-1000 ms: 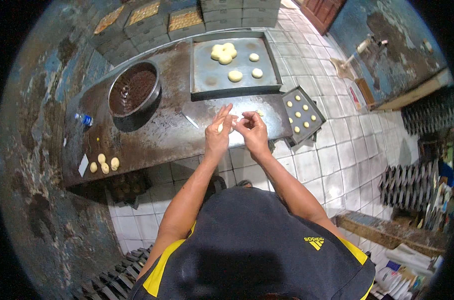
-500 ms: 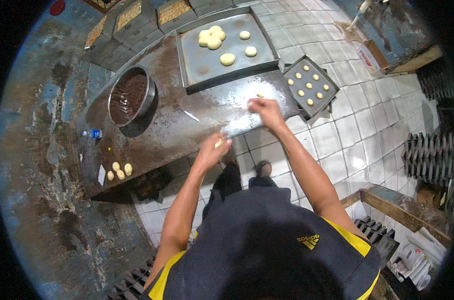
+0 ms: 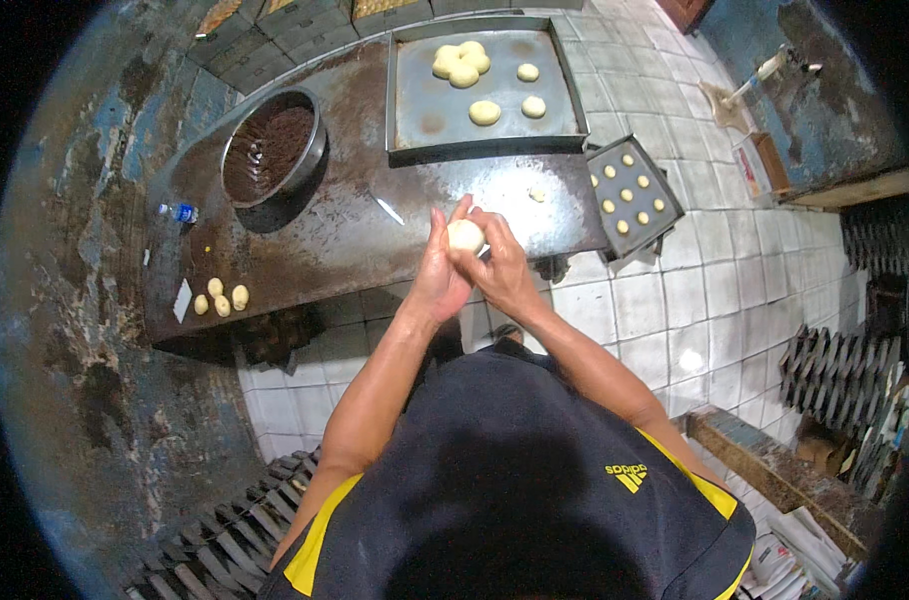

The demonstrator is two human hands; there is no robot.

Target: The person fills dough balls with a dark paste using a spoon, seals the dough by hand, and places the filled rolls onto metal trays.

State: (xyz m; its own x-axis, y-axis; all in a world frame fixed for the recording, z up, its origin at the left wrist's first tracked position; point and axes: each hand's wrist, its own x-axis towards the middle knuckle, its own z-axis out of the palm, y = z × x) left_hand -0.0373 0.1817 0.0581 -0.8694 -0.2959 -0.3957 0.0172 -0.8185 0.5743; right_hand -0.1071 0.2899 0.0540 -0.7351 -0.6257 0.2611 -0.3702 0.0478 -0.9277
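A pale, round dough ball is held between my two hands, over the front edge of the dark worktable. My left hand cups it from the left, its fingers pointing up. Curled round its right side are the fingers of my right hand. A small scrap of dough lies on the table just beyond my right hand. Left of the hands is a thin, pale blade-like tool. Some of the ball is hidden by my fingers.
A large metal tray with several dough balls stands at the table's back. Lower right of it, a smaller tray holds more dough balls. A metal bowl of brown crumbly filling, a bottle and several dough pieces are at left.
My hands were apart, the right one near the dough scrap on the table. They have come together round the dough ball. The view has shifted slightly.
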